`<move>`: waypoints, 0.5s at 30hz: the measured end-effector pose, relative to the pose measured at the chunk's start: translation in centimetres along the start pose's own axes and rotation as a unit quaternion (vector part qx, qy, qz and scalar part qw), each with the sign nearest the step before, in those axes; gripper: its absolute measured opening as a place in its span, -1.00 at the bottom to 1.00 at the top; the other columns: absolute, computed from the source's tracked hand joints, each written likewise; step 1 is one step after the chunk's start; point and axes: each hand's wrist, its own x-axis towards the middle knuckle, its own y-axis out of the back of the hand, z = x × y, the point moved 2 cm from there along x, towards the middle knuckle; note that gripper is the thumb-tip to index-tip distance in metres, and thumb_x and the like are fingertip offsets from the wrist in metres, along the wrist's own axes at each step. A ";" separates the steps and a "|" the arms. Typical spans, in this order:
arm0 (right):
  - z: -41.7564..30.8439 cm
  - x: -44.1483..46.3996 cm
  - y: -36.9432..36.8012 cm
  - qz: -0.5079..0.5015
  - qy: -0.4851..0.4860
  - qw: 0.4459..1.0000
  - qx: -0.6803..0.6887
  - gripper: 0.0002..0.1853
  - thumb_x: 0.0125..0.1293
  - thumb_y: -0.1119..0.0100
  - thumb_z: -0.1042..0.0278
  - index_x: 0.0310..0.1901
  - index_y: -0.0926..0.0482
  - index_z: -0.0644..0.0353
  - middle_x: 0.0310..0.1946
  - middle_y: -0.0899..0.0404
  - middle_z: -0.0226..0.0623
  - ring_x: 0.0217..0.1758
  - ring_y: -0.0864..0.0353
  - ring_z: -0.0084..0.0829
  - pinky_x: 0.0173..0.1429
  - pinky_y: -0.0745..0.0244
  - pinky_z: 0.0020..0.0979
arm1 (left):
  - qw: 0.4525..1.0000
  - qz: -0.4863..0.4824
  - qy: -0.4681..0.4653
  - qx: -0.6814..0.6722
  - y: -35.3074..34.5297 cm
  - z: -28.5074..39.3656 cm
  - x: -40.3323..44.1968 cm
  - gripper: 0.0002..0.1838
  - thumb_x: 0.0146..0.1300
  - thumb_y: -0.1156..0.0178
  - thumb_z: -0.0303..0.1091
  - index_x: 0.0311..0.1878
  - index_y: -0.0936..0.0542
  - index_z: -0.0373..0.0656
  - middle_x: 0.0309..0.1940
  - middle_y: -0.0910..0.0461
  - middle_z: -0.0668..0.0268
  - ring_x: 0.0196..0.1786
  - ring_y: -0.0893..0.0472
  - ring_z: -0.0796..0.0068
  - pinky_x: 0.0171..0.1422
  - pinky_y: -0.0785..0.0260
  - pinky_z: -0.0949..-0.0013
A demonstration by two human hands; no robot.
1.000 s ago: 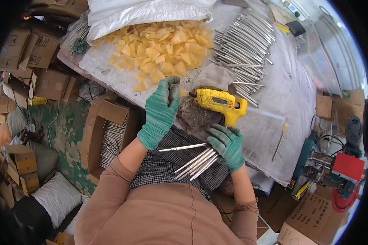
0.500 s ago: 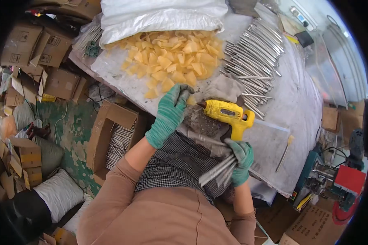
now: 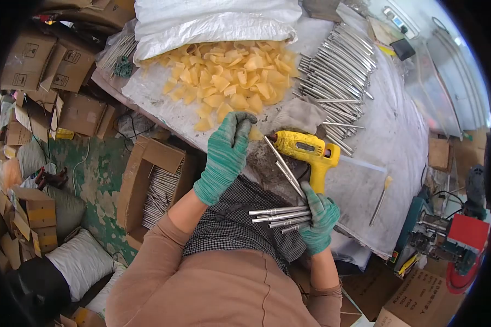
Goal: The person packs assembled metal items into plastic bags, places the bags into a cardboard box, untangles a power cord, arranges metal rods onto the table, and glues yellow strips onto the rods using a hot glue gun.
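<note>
My left hand [image 3: 226, 155], in a green and grey glove, is closed at the fingertips on a small amber, sheet-like piece [image 3: 255, 134], partly hidden by the fingers. My gloved right hand [image 3: 318, 219] is wrapped round several thin metal tubes [image 3: 281, 213]. Most of these point left across my lap; two slant up toward the nozzle of a yellow glue gun [image 3: 305, 150]. The glue gun lies on the table just beyond my right hand. Past my left hand spreads a heap of curved amber pieces [image 3: 229, 76], spilling from a white sack [image 3: 215, 22].
Metal rods [image 3: 338, 71] lie in a row at the table's far right. One amber-tipped rod [image 3: 380, 201] lies apart on the right. A cardboard box [image 3: 133, 185] of rods stands at left. A red and green machine [image 3: 466, 240] is at right.
My right hand has turned the tubes: two now stand out upward toward the glue gun's nozzle, the others point left. My left hand has barely moved.
</note>
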 end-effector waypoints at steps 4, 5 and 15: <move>-0.1 0.1 0.6 -0.014 0.025 0.999 -0.016 -0.58 0.04 -0.26 0.36 0.02 -0.61 0.08 -0.62 -0.35 -0.35 -0.63 -0.40 -0.29 -0.51 -0.28 -0.29 | 0.991 0.043 -0.087 0.092 -0.1 0.6 -0.3 -0.86 0.34 -0.06 -0.45 -0.09 -0.50 -0.24 -0.32 -0.63 0.11 -0.29 -0.65 0.21 -0.20 -0.45 0.34; -0.2 0.1 0.7 -0.014 0.024 0.999 -0.015 -0.58 0.04 -0.26 0.36 0.02 -0.61 0.08 -0.62 -0.35 -0.35 -0.63 -0.40 -0.29 -0.51 -0.28 -0.29 | 0.991 0.042 -0.088 0.092 -0.2 0.7 -0.4 -0.86 0.34 -0.06 -0.45 -0.09 -0.50 -0.24 -0.32 -0.63 0.11 -0.29 -0.65 0.21 -0.20 -0.45 0.34; -0.8 -1.1 -0.1 0.019 0.025 0.999 0.031 -0.58 -0.02 -0.33 0.37 -0.02 -0.61 0.10 -0.58 -0.40 -0.32 -0.58 -0.43 -0.24 -0.49 -0.27 -0.27 | 0.975 0.001 -0.181 0.130 -1.2 1.6 -2.0 -0.89 0.32 -0.05 -0.43 -0.14 -0.50 -0.20 -0.40 -0.58 0.15 -0.35 -0.60 0.22 -0.26 -0.43 0.34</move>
